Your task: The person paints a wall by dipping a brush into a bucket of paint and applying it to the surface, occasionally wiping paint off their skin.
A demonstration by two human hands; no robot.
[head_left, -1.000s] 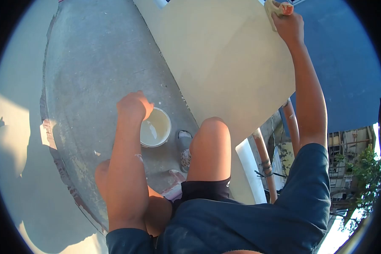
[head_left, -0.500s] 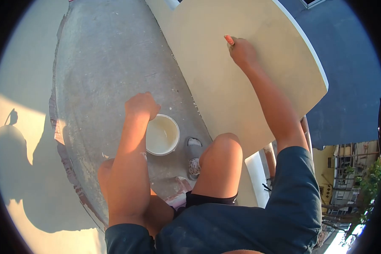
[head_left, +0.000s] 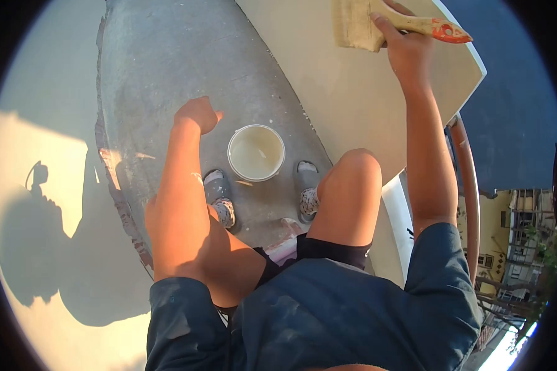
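Observation:
My right hand (head_left: 412,54) is closed around the pale wooden handle of a wide paintbrush (head_left: 358,26). The handle's end is smeared red-orange, and the bristles lie close to or against the cream wall panel (head_left: 346,102); contact is not clear. My left hand (head_left: 196,115) hangs past my left knee with its fingers folded. Nothing shows in it, though its underside is hidden. Below and to the right of that hand stands a round white bucket (head_left: 254,126), with pale cream paint (head_left: 254,157) inside. A gap separates hand and rim.
Both feet, in grey slides (head_left: 306,176), flank the bucket on the grey concrete floor (head_left: 167,55). A pinkish, paint-stained seat (head_left: 284,244) shows between my thighs. Left is a pale sunlit wall (head_left: 43,130) bearing my shadow; right, a brown pipe rail (head_left: 467,185).
My right hand has moved right and up, and the brush has swung round into full view. The left hand now appears farther from the bucket. My view has shifted, showing both feet.

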